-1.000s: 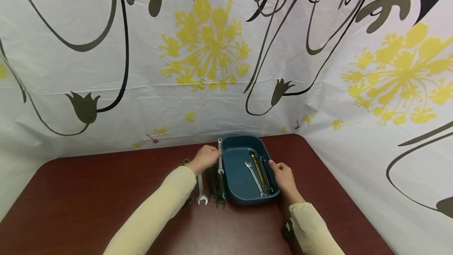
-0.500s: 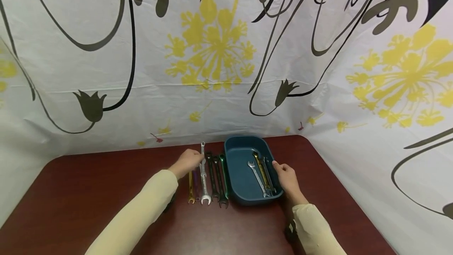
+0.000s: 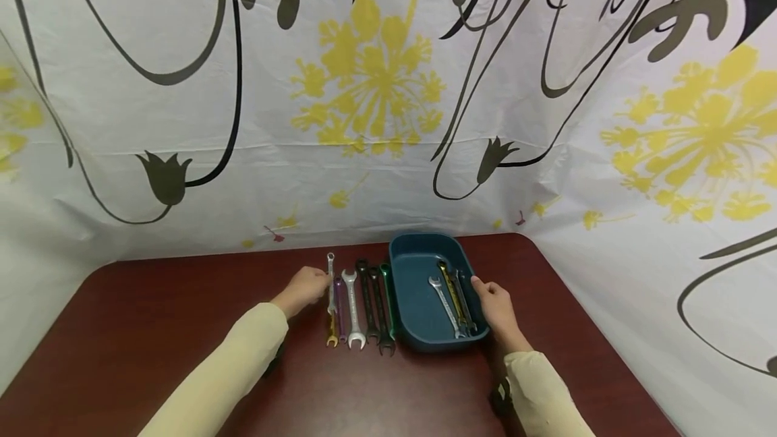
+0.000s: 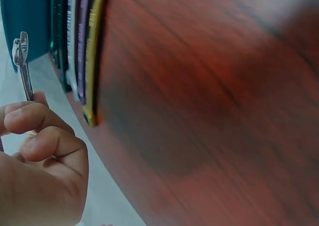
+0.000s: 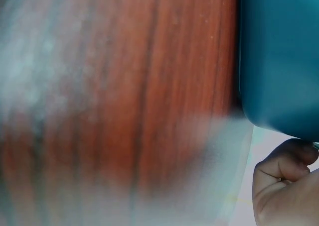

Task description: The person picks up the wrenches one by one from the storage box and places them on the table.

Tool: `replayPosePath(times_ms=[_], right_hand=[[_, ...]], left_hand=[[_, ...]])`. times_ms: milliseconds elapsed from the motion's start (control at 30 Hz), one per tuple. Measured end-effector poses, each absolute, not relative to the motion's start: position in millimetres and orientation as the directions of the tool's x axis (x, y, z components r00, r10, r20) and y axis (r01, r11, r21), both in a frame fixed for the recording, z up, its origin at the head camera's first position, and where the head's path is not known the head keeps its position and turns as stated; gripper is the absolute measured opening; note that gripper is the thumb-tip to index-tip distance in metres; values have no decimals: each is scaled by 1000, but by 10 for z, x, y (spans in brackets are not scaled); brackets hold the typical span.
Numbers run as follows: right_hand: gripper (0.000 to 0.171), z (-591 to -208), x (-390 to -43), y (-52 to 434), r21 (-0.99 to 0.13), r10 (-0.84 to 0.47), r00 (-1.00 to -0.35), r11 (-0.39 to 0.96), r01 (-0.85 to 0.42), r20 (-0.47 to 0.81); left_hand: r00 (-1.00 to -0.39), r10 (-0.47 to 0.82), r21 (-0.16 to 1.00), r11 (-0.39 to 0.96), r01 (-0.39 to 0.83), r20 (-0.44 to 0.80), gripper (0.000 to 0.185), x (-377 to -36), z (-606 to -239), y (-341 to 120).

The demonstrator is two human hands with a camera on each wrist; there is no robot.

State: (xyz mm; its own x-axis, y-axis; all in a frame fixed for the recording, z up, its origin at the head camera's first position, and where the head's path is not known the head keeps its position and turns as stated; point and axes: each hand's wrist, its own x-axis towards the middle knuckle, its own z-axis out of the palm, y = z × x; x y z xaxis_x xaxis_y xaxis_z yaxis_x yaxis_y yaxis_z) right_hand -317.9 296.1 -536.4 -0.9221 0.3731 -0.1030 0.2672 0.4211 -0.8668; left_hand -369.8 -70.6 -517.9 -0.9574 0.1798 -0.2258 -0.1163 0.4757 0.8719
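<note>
- Left hand [image 3: 306,286]: fingers curled, pinching a slim silver metal wrench [image 3: 330,274] by its shank; the ring end [image 4: 20,41] projects past the fingertips.
- The slim silver wrench sits at the left end of a row of wrenches [image 3: 363,305] lying side by side on the dark red wooden table [image 3: 152,342], just left of the tray.
- Right hand [image 3: 498,303]: rests against the right rim of the dark teal rectangular plastic tray [image 3: 413,251]; fingers appear curled on the rim, though the wrist view is blurred.
- Three wrenches [image 3: 452,299] lie inside the tray, along its right side.
</note>
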Motion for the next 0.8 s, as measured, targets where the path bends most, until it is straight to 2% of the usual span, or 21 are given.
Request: replayPosePath(times_ms=[300,600,800], right_hand=[[46,-5355,-3166,2961,-870,359,-927,417,263,-108],[45,-5367,-3161,2977,-868,368,-925,423,260,-97],[46,-5360,-3157,2965,-861,360,-927,434,264,-102]], left_hand=[[-948,212,860,500,-104,-238,39,-3584,-5252,-903],[-947,171,816,563,-132,-272,46,-3520,-5384,-884],[-947,178,777,621,-103,-268,41,-3536,-5398,-882]])
